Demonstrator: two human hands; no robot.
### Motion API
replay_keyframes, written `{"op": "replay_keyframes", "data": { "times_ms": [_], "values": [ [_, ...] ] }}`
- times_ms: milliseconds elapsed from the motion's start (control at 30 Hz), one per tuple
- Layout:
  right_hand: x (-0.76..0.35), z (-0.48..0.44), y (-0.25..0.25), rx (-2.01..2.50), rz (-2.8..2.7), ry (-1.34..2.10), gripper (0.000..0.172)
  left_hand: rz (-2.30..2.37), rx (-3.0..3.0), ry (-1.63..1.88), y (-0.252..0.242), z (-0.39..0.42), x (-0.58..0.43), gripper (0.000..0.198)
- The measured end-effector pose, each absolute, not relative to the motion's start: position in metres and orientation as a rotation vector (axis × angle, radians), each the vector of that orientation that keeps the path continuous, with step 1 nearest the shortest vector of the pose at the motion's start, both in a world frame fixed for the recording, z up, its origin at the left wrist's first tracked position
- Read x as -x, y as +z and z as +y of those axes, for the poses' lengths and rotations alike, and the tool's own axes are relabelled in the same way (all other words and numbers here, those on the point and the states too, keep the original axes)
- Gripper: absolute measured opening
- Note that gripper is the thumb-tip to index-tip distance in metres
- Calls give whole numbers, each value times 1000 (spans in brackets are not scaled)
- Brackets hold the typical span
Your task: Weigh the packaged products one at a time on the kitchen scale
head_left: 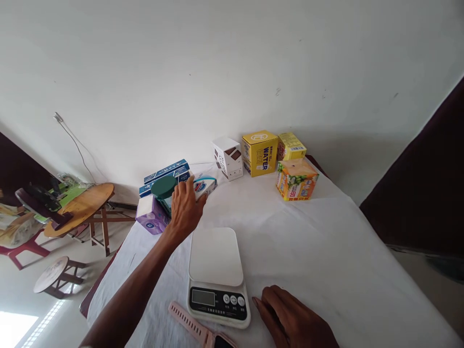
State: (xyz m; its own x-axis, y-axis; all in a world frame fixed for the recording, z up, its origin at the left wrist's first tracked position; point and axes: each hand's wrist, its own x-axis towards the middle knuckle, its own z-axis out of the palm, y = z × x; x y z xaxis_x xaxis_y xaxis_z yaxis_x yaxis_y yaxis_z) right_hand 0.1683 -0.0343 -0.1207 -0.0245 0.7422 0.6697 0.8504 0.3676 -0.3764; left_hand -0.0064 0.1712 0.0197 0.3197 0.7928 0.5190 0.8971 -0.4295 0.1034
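My left hand [186, 205] reaches across to the far left of the table, its fingers and thumb closed around a white soap box [205, 186] with a blue edge. Left of those fingers stands a jar with a dark green lid [164, 186], partly covered by the hand. A purple-and-white pack [152, 216] sits in front of the jar. Loosely curled on the cloth, my right hand [293, 319] shows nothing in it, just right of the white kitchen scale [216, 256]. The scale's plate bears nothing, and its display looks blank.
Behind the jar lie blue long boxes [166, 170]. Along the wall stand a white box [228, 158], a yellow box [260, 152], a smaller yellow box [291, 146] and an orange-and-green box [297, 180]. A pink-strapped watch [192, 321] lies before the scale. Left is a round wooden table [85, 208].
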Motion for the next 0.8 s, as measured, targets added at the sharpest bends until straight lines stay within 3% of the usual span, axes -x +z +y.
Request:
{"op": "replay_keyframes", "data": {
  "times_ms": [133,400,700,800],
  "values": [
    [-168,-35,-119,1406,-1786,-182,29,-1698,2173,-442,-3,218,-31,53],
    [-170,-37,-112,1372,-1806,-220,27,-1737,2086,-278,-30,266,-37,47],
    [-170,-36,-119,1399,-1803,-153,24,-1689,2123,-243,-25,263,-40,40],
    [-171,-35,-125,1421,-1806,-132,24,-1609,2210,-298,-20,259,-60,50]
  ]
}}
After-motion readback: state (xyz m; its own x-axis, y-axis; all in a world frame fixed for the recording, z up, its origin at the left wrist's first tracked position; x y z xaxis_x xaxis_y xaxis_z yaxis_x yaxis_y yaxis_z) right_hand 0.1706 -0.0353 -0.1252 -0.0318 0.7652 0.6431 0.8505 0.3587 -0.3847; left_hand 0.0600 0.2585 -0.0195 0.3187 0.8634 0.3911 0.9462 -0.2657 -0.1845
